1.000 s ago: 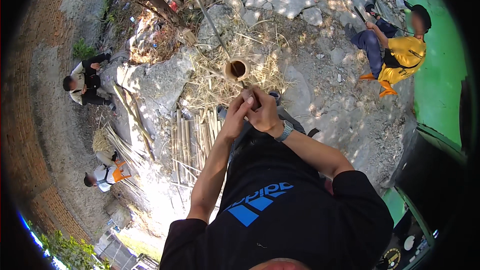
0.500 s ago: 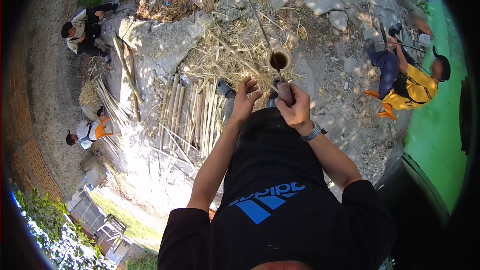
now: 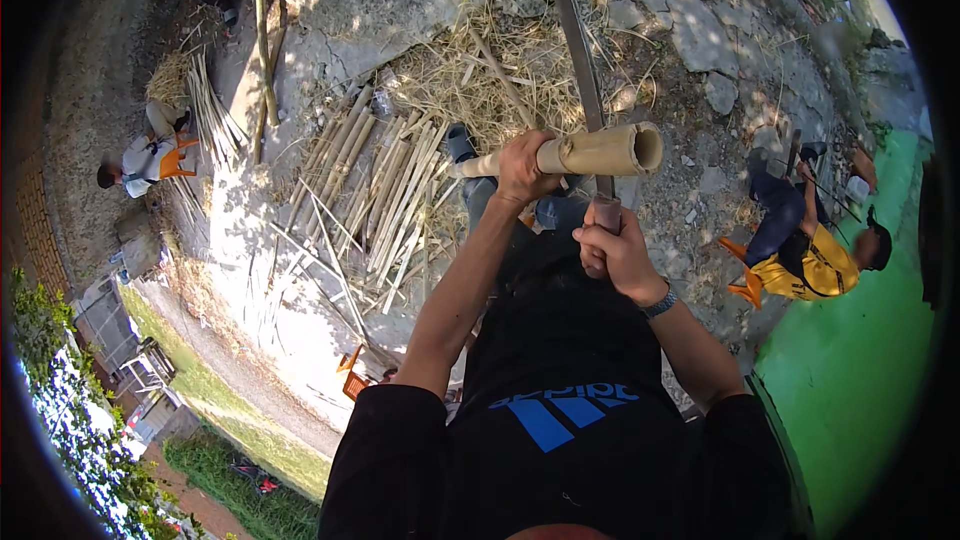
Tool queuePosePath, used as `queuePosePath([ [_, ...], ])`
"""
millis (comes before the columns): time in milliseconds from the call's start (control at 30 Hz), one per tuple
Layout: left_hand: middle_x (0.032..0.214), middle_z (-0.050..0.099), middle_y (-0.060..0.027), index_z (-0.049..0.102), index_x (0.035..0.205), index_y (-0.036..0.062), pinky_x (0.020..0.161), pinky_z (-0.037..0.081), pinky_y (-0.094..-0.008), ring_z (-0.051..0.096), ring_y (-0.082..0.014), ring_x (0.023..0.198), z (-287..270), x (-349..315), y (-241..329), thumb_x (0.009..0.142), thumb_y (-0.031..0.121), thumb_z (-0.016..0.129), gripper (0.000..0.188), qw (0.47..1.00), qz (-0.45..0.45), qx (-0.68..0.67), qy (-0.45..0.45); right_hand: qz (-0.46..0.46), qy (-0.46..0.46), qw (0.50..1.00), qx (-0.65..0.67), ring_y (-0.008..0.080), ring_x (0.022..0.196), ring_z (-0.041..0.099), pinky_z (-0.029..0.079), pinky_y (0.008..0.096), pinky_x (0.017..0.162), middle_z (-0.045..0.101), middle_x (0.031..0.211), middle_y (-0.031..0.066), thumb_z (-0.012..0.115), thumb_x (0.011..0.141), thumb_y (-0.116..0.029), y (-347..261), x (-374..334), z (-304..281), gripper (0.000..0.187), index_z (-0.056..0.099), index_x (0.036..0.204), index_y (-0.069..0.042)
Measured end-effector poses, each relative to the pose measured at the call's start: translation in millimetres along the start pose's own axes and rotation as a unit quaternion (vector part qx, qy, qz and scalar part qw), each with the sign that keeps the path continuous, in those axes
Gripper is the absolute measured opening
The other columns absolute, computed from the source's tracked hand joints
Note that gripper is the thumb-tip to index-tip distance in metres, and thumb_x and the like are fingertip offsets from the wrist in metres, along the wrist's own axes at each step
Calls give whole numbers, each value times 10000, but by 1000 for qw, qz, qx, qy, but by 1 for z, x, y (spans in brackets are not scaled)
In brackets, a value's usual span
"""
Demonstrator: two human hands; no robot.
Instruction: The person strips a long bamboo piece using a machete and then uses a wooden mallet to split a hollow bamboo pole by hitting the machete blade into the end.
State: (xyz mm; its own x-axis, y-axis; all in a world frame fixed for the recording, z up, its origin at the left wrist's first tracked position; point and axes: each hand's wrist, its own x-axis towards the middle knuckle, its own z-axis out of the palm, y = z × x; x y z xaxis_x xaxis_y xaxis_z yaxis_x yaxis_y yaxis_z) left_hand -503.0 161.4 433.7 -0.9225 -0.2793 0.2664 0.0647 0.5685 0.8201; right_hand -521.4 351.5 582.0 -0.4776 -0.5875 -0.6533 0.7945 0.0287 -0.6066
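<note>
My left hand (image 3: 525,170) is closed around a pale bamboo pole (image 3: 600,152), which lies crosswise in front of me with its hollow cut end toward the right. My right hand (image 3: 622,255) grips the brown handle of a machete (image 3: 575,35). Its long dark blade points away from me and passes beneath the bamboo, which hides part of it. Whether the blade touches the bamboo I cannot tell. Between my feet and the stony ground beyond, a thinner stick (image 3: 500,75) lies on straw.
Several bamboo poles and split strips (image 3: 400,205) lie on the ground to the left. Loose straw (image 3: 440,80) spreads ahead. A person in yellow (image 3: 815,262) sits at the right by a green wall (image 3: 850,350). Another seated person (image 3: 140,162) is at the far left.
My left hand was open and empty; now it holds the bamboo. The bamboo has swung from its open end facing up to lying crosswise. The machete stays in my right hand.
</note>
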Motion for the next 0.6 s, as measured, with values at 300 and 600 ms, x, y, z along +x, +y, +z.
queuePosePath([
  [300, 874, 723, -147, 674, 1061, 39, 689, 583, -363, 728, -313, 769, -36, -33, -34, 624, 271, 922, 554, 997, -50, -22, 48, 21, -1, 996, -81, 80, 445, 476, 375, 240, 408, 487, 601, -2, 618, 863, 0, -1, 18, 64, 171, 481, 781, -63],
  [600, 849, 692, -129, 641, 1029, 80, 680, 565, -425, 694, -355, 762, -61, -42, -30, 601, 274, 875, 525, 989, -109, -26, 100, -2, 19, 991, -130, 92, 431, 491, 392, 252, 401, 516, 586, 3, 622, 847, -15, 3, 24, 94, 131, 512, 786, -50],
])
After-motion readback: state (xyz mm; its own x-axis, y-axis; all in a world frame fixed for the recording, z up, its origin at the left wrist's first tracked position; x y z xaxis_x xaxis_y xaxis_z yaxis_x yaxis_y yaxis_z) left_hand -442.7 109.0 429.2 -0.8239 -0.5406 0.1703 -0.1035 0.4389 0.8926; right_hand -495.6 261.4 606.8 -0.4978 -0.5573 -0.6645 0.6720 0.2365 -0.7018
